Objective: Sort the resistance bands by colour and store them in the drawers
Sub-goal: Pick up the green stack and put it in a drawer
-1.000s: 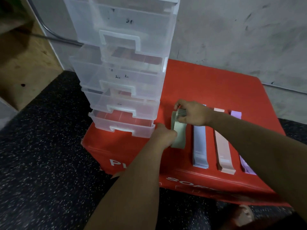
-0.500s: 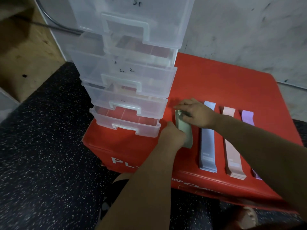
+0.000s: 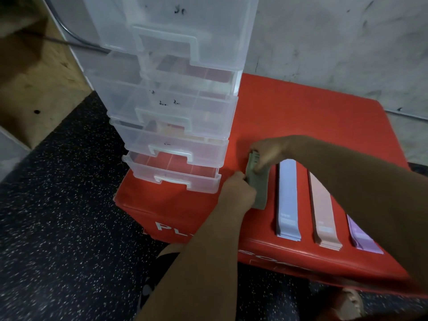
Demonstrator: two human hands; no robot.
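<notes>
Hands are squaring the green bands (image 3: 261,193) just right of the drawer tower (image 3: 176,93), left hand (image 3: 238,193) pinching the stack's side, right hand (image 3: 266,154) gripping its far end, likely so it lifts whole, while blue bands (image 3: 288,200), pink bands (image 3: 323,212) and purple bands (image 3: 363,239) are waiting farther right.

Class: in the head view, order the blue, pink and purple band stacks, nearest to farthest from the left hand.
1. Blue band stack, just right of the left hand.
2. Pink band stack, farther right.
3. Purple band stack, rightmost, partly hidden.
</notes>
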